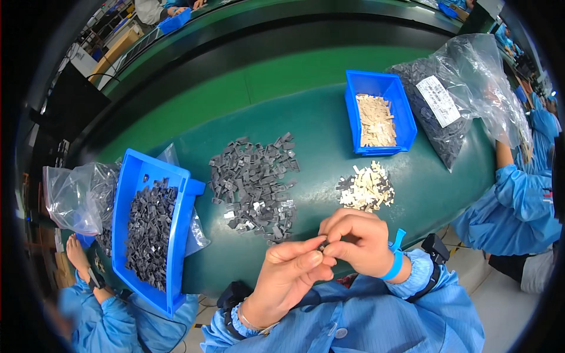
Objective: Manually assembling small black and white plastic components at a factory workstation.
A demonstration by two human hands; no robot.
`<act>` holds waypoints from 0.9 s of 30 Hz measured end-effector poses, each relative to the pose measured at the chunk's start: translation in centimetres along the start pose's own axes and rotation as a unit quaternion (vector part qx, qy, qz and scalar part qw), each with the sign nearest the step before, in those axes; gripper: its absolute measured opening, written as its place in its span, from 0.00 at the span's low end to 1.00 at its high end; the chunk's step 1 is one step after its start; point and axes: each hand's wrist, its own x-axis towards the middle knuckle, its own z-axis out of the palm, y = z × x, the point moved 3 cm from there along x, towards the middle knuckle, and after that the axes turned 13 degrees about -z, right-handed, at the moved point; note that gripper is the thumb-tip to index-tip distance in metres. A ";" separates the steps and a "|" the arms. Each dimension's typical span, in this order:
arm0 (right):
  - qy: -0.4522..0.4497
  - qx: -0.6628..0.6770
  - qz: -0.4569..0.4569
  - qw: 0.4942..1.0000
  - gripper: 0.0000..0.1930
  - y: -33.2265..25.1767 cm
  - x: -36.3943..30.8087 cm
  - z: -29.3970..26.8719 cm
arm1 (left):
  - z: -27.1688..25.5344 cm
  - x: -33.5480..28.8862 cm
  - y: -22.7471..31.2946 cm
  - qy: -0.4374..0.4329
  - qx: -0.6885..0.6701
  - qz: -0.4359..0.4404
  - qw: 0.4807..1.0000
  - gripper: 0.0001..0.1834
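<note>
Close to my body, over the near edge of the green table, my left hand (294, 270) and my right hand (358, 240) meet fingertip to fingertip. Between them they pinch a small black plastic part (323, 245), mostly covered by the fingers. Its finer shape is too small to make out. Beyond my left hand lies a loose heap of small black plastic parts (253, 179), with a few whitish pieces among them. Just past my right hand is a smaller pile of cream-coloured pieces (369, 188) with some black ones at its left side.
A blue bin (187, 182) of black parts stands at left, beside a clear bag (76, 197). At the far right, a blue bin (382, 150) holds cream pieces, next to a labelled bag of dark parts (432, 126). Co-workers in blue sleeves (506, 206) sit on both sides.
</note>
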 end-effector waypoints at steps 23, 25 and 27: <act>-0.225 -0.570 -0.113 0.782 0.08 0.8 4.0 -6.6 | -2.1 -9.5 12.0 0.562 0.708 0.364 0.222 0.19; -0.252 -0.594 -0.080 0.760 0.10 1.1 4.1 -6.1 | -0.5 -7.9 10.3 0.475 0.703 0.399 0.347 0.19; -0.255 -0.598 -0.072 0.756 0.10 1.5 4.1 -6.4 | 1.1 -5.8 8.2 0.406 0.720 0.372 0.423 0.18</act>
